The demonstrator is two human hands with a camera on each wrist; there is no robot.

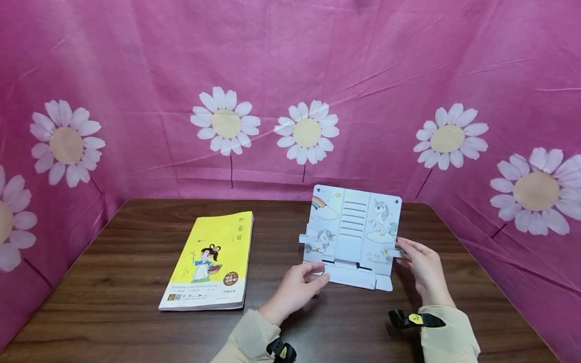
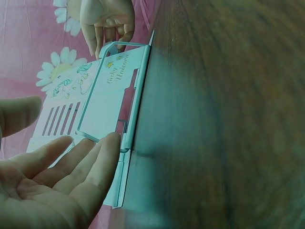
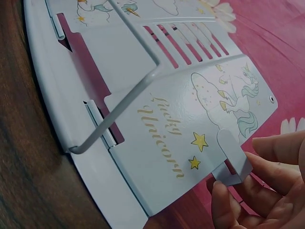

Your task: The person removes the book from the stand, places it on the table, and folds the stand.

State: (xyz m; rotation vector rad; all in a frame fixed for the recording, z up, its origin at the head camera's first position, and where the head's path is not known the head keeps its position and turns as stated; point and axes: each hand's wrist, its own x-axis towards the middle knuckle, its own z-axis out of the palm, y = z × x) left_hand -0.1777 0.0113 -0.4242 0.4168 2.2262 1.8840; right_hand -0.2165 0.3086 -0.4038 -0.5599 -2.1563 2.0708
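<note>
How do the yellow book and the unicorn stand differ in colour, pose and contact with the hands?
Colour: the yellow book has a white band along its bottom; the unicorn stand is mostly white.
Pose: the book lies flat, while the stand is raised upright.
Contact: neither hand touches the book, whereas the right hand holds the stand's side tab.
Shared: both rest on the wooden table and carry cartoon pictures.

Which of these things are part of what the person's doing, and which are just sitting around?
Part of the work:
white unicorn stand
right hand, holding its side tab
left hand, at its front bar

Apparently just around:
yellow book, untouched
wooden table
pink flowered backdrop
</note>
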